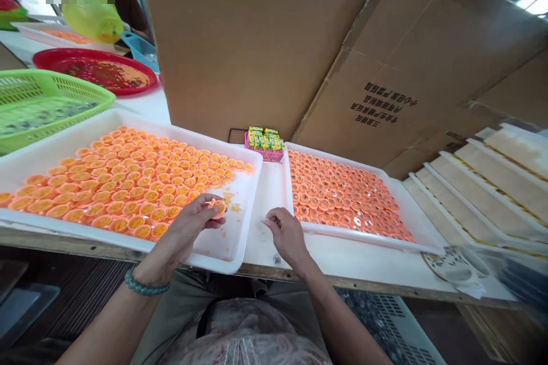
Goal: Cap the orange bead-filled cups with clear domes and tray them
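My left hand (pixel 193 227) grips one small round orange cup (pixel 218 206) with yellow bits inside, just above the right end of a white tray (pixel 250 205). Many matching orange cups (pixel 141 194) lie close together in that tray, and loose yellow bits (pixel 231 201) are scattered on its bare end. My right hand (pixel 286 234) is over the white table between two trays, thumb and fingers pinched together. Something thin and pale seems to show at its fingertips, too small to name. The right-hand white tray (pixel 289 182) holds rows of orange pieces (pixel 342 199) with dark centres and shiny tops.
A pink basket (pixel 270 155) of small yellow-green packets stands between the trays, against tall cardboard (pixel 265 40). At left are a green basket (pixel 55 88) and a red round tray (pixel 141 82). Stacked white trays (pixel 483 194) and a roll of tape (pixel 454 267) are at right. Another person is behind.
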Action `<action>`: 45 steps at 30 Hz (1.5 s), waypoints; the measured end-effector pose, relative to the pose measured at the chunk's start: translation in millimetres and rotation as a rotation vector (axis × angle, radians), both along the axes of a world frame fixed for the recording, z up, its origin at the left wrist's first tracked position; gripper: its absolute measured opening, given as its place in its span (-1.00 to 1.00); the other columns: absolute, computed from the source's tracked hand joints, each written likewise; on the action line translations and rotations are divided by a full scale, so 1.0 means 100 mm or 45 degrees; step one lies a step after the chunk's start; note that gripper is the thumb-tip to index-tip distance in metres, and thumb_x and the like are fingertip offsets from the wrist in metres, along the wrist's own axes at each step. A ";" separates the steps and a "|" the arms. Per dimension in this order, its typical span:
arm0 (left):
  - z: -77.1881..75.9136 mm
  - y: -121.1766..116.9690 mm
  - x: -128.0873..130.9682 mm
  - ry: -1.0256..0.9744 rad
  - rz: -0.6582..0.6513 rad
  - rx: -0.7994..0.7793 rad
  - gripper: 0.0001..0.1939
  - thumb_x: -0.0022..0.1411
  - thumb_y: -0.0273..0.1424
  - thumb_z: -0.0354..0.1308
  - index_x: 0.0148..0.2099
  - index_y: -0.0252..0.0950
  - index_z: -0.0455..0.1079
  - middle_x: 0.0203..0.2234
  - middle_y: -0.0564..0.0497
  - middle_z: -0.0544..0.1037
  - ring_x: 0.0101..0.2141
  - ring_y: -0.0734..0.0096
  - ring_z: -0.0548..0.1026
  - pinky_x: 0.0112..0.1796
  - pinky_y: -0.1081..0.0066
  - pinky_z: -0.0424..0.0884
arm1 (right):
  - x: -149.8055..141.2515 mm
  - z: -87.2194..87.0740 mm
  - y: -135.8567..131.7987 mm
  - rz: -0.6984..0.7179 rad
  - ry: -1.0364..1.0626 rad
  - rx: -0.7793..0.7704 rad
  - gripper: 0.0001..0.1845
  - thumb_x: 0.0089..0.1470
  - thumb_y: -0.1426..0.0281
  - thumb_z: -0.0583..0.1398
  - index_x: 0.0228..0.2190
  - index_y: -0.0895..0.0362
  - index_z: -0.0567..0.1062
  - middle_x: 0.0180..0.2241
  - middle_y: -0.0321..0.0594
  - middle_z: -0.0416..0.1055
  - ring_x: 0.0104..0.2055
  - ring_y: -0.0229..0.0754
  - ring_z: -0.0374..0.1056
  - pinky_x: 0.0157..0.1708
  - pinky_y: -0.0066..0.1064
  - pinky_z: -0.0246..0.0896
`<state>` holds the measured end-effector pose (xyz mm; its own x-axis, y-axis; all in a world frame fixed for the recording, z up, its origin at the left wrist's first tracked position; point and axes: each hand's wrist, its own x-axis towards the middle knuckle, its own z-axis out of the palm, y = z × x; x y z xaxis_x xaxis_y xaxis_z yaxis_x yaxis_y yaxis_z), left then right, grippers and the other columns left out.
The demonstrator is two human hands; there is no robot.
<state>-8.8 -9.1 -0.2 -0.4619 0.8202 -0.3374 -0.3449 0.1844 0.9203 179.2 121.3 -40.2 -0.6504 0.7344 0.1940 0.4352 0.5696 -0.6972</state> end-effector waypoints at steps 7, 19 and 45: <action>-0.02 -0.01 0.00 -0.003 -0.021 0.007 -0.66 0.03 -0.23 0.24 -0.19 -0.29 0.31 -0.39 0.03 0.45 -0.39 0.39 0.45 -0.29 0.38 0.33 | -0.23 0.35 -0.10 0.168 0.473 -0.716 -0.79 -0.01 0.32 0.21 -0.28 0.10 0.50 -0.43 -0.30 0.35 -0.42 -0.31 0.25 -0.39 -0.44 0.20; -0.01 -0.03 0.00 -0.084 -0.091 0.119 -0.64 -0.01 -0.24 0.27 -0.16 -0.29 0.41 -0.28 0.00 0.45 -0.32 0.37 0.44 -0.21 0.36 0.33 | -0.46 0.43 -0.13 0.186 0.424 -0.822 -0.83 -0.15 0.36 0.31 -0.42 0.14 0.51 -0.46 -0.30 0.40 -0.38 -0.28 0.28 -0.36 -0.44 0.18; 0.01 -0.04 0.02 0.090 -0.240 0.227 -0.73 0.01 -0.31 0.24 -0.18 -0.24 0.51 -0.42 0.03 0.48 -0.34 0.35 0.36 -0.29 0.39 0.31 | -0.89 0.59 -0.01 0.601 0.105 -0.718 -0.91 -0.15 0.40 0.27 -0.56 0.17 0.47 -0.60 -0.37 0.33 -0.52 -0.34 0.19 -0.48 -0.48 0.07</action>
